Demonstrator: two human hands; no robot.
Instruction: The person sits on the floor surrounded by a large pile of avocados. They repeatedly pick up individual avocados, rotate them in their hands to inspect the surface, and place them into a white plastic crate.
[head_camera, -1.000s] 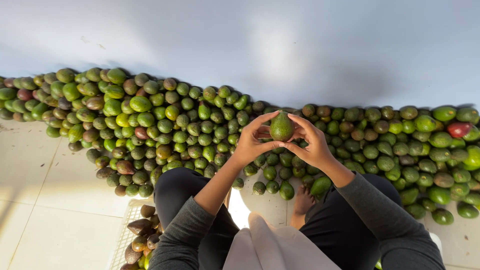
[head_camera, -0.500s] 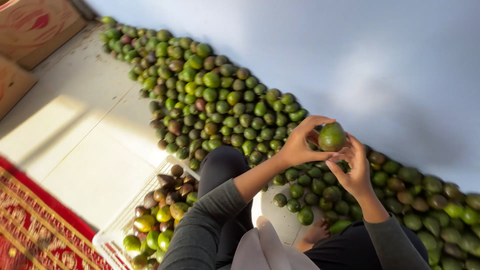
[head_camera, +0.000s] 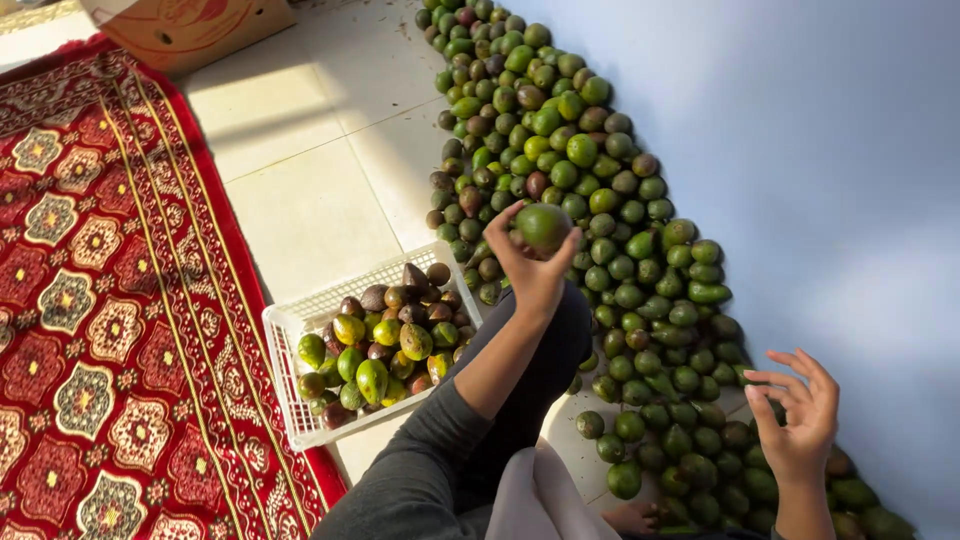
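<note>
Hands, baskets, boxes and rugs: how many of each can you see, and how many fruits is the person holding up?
Hands: 2, the left hand and the right hand
Green fruit held up in the left hand: 1
White basket: 1
Cardboard box: 1
Red rug: 1
Total: 6

We see one package: brown cardboard box (head_camera: 190, 28) with red print, upper left of frame, on the floor.

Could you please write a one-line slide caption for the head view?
Left hand holds a round green fruit above a white plastic basket; right hand open beside the floor's fruit pile.
</note>
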